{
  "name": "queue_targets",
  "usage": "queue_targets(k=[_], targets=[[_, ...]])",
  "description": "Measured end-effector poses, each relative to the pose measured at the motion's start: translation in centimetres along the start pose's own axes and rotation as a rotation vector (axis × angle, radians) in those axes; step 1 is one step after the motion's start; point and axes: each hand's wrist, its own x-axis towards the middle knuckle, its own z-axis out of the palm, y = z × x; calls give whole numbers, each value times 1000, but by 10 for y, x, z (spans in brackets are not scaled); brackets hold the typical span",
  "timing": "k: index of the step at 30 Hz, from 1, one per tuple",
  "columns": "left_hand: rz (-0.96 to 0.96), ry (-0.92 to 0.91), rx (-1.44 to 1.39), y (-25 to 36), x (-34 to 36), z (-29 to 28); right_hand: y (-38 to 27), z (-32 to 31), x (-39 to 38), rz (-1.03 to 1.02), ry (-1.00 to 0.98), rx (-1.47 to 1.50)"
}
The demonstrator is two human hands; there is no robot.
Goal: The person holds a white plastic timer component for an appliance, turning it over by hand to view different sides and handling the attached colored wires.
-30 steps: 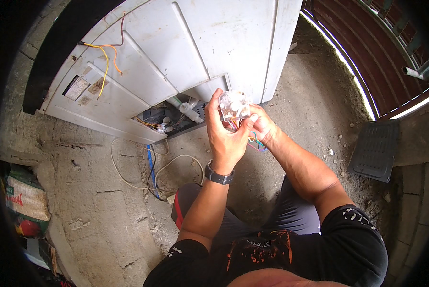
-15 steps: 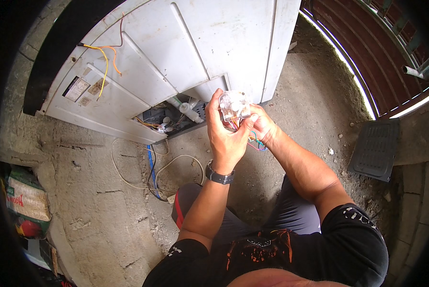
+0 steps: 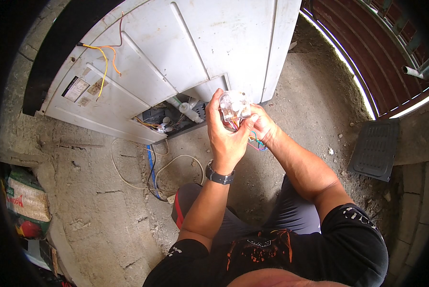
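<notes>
From where I stand, the person's left hand is clamped around a clear plastic part, just right of the middle of the frame and a little above its center, with fingers up its left side and the thumb across below. The right hand closes in at the part's lower right; its fingertips are partly hidden, so I can't tell whether they grip the casing or its wires. Thin colored wires hang just below that hand. A dark watch circles the left wrist. Across the upper part of the frame stands a big white machine, an opening in its lower edge showing a white plastic pipe fitting. A yellow wire dangles at upper left, a pale cable loops over the concrete left of center, and a dark slotted panel lies at right.
</notes>
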Motion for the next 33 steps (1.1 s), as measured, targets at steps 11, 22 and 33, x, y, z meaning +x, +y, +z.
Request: queue_targets(k=[11,22,33], targets=[[0,-11,14,2,0,0,-1,-5,-1,-3,-26,3],[6,-8,14,1,-1,1,-1,-4,-1,-18,7,-17],[34,-14,58,5,1,-2,-4,5,0,-19,-14,-49]])
